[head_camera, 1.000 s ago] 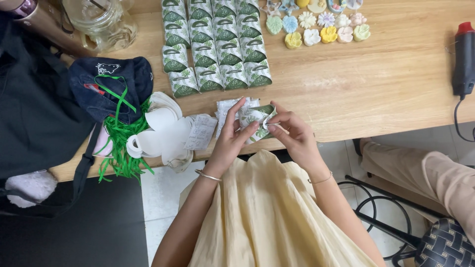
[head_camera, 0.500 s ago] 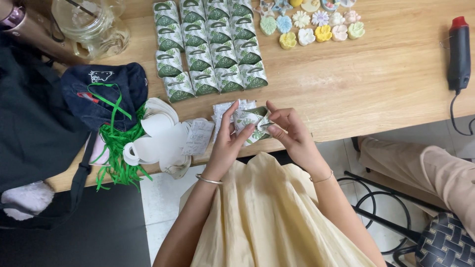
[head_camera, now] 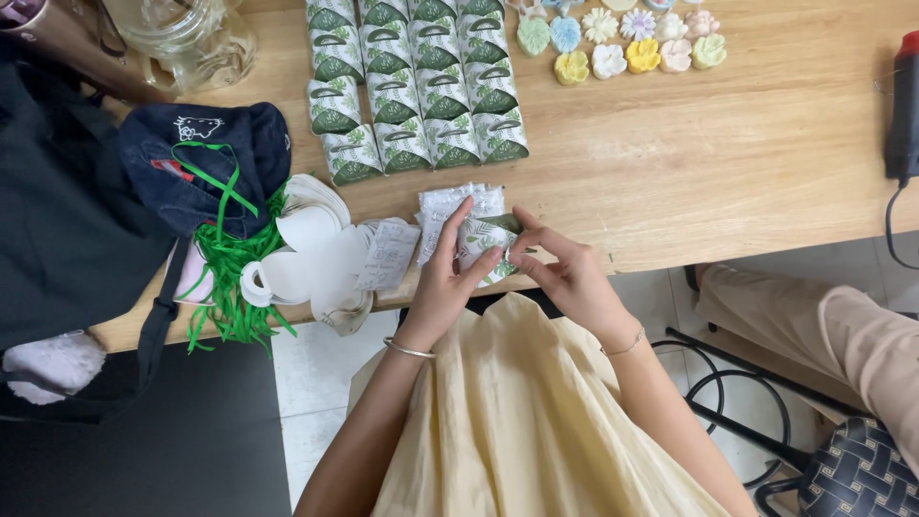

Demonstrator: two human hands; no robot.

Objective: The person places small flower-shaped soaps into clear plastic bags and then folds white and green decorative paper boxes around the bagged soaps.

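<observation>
The box (head_camera: 490, 244), at the table (head_camera: 728, 163) edge, 6 o'clock of the finished rows (head_camera: 416, 86), has stayed gripped by both the left hand (head_camera: 448, 278) and right hand (head_camera: 565, 273), folding evidently unfinished.

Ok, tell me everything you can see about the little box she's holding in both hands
The small box looks like white card printed with green leaves. Both hands pinch it at the near table edge: left hand on its left side, right hand on its right. It sits tilted, partly hidden by fingers, above flat white packets. Whether it is closed is unclear.
</observation>
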